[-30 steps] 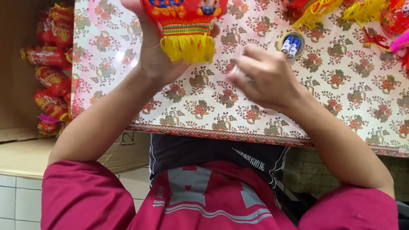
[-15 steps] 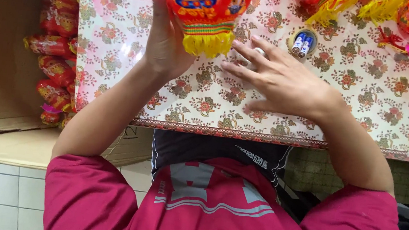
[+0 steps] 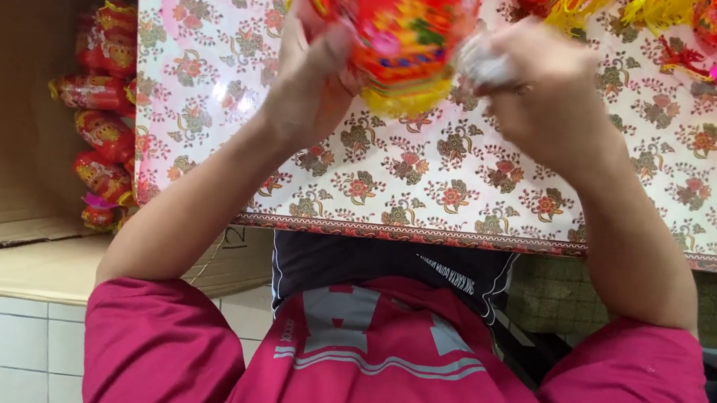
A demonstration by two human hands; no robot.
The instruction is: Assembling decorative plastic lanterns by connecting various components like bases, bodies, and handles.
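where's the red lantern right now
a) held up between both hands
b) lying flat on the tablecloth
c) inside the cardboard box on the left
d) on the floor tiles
a: the left hand grips the red lantern on one side and the right hand is against its other side, above the flowered tablecloth.

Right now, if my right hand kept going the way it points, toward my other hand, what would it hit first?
Most likely the red and yellow paper lantern: the right hand already sits at its right side, with the left hand gripping the far side. Exact contact is blurred, so depth is uncertain.
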